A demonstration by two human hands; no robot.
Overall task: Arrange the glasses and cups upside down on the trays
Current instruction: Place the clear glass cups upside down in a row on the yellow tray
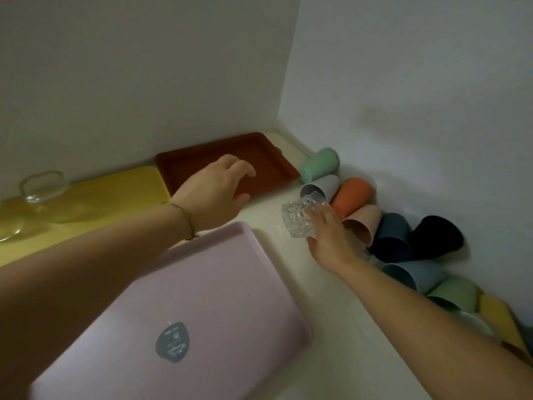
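A clear glass (43, 186) stands on the yellow tray (115, 192) at far left, though blur hides which way up it is. The left hand (219, 192) hovers empty over the brown tray (202, 157) with fingers loosely curled, perhaps ready to receive or steady, and the pink tray (202, 284) lies nearer. The right hand (328, 235) grips a cut-glass tumbler (300, 217), tilted low over the table (331, 313) beside coloured cups (353, 196) lying along the wall, probably to invert it onto a tray.

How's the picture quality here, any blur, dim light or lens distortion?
Head view: dim, flat light, soft shadow on the right wall; wide-angle bending stretches the pink tray; the clear glasses on the yellow tray are blurred; the cut glass in the right hand reads sharper.
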